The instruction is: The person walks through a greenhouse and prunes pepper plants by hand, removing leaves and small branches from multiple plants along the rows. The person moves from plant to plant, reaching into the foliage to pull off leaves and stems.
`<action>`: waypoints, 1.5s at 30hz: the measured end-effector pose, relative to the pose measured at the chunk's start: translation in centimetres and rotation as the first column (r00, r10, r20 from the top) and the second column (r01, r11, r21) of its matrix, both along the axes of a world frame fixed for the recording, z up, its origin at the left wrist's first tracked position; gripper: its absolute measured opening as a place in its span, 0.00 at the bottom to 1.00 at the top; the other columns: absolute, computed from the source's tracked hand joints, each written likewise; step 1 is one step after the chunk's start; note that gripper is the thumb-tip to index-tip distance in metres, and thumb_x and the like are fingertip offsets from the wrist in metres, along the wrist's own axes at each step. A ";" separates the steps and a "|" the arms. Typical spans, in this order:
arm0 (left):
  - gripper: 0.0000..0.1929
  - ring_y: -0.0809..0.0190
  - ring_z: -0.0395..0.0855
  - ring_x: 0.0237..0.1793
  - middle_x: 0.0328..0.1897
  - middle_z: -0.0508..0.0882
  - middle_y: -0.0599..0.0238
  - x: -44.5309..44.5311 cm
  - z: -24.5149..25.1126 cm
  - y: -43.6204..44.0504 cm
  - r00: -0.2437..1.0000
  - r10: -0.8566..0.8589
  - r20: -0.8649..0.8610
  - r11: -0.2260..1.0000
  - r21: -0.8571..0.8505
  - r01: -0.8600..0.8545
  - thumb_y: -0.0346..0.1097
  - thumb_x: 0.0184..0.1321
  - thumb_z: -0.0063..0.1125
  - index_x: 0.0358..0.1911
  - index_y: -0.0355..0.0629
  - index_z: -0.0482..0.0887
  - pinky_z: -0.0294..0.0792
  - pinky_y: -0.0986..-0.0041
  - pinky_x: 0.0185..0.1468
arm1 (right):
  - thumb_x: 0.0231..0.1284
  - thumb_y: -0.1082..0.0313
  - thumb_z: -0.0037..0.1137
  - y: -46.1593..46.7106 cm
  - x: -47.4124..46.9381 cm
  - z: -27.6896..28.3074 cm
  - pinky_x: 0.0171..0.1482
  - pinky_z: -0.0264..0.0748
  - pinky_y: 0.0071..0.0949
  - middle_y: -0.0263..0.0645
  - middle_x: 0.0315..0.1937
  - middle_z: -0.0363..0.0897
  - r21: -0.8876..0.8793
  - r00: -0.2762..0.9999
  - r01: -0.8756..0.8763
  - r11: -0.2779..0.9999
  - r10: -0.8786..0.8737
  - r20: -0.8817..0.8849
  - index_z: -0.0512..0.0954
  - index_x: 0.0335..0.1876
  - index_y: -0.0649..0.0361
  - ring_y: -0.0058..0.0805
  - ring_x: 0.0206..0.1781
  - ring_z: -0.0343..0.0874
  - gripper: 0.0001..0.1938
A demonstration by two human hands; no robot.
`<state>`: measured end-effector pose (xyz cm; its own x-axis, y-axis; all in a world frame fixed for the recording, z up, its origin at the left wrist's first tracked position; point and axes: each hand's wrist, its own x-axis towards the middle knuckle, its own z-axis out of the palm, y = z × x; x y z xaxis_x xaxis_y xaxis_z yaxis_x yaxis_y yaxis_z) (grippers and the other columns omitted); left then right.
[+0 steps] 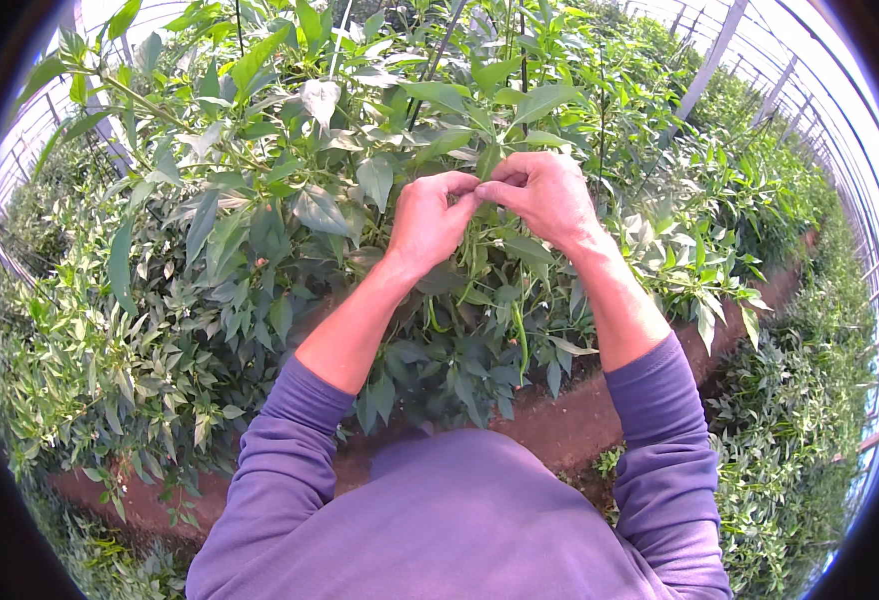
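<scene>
In front of me stands a leafy pepper plant (379, 184), dense with green foliage. My left hand (430, 221) and my right hand (548, 196) meet at its upper middle, thumbs and forefingers pinched together. Between the fingertips they grip a green shoot (489, 159), whose leaves spread just above the right hand. The exact spot of the pinch is hidden by the fingers. Below the hands hang slender green peppers, one long and thin (520, 334) and one curved (434, 316). A pale, sunlit leaf (321, 101) sits up and left of my hands.
Dark support strings (523, 67) rise among the stems. Bare reddish soil (559, 420) runs along the plant's base. More pepper rows (792, 420) grow to the right. Pale greenhouse posts (712, 60) and curved hoops stand along the sides.
</scene>
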<state>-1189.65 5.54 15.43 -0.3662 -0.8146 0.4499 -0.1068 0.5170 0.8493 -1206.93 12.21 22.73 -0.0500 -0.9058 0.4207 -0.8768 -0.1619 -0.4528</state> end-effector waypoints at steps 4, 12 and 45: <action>0.15 0.65 0.90 0.38 0.39 0.94 0.57 0.2 -0.9 -2.7 0.991 0.096 -0.089 0.988 0.130 -0.085 0.37 0.67 0.68 0.50 0.33 0.92 0.79 0.70 0.47 | 0.66 0.55 0.72 0.0 -0.3 -0.6 0.42 0.82 0.30 0.39 0.37 0.91 -0.290 0.985 0.109 0.951 -0.063 0.162 0.88 0.51 0.62 0.28 0.38 0.87 0.18; 0.15 0.75 0.81 0.30 0.36 0.90 0.68 -1.9 -0.2 -5.2 0.975 -0.027 -0.223 0.971 0.225 0.078 0.37 0.72 0.68 0.53 0.30 0.89 0.71 0.79 0.33 | 0.76 0.66 0.61 -2.2 -0.5 -0.2 0.38 0.82 0.20 0.38 0.40 0.91 0.125 0.541 -0.106 0.987 -0.048 0.840 0.74 0.71 0.65 0.18 0.35 0.85 0.23; 0.18 0.63 0.88 0.50 0.55 0.88 0.61 -0.5 -0.6 -6.7 0.725 -0.230 -0.649 0.709 0.398 0.582 0.26 0.71 0.63 0.63 0.39 0.80 0.81 0.69 0.51 | 0.63 0.67 0.66 0.2 1.4 -3.3 0.42 0.85 0.38 0.36 0.51 0.84 -0.549 0.986 -0.146 0.823 0.165 -0.015 0.87 0.40 0.54 0.40 0.41 0.89 0.04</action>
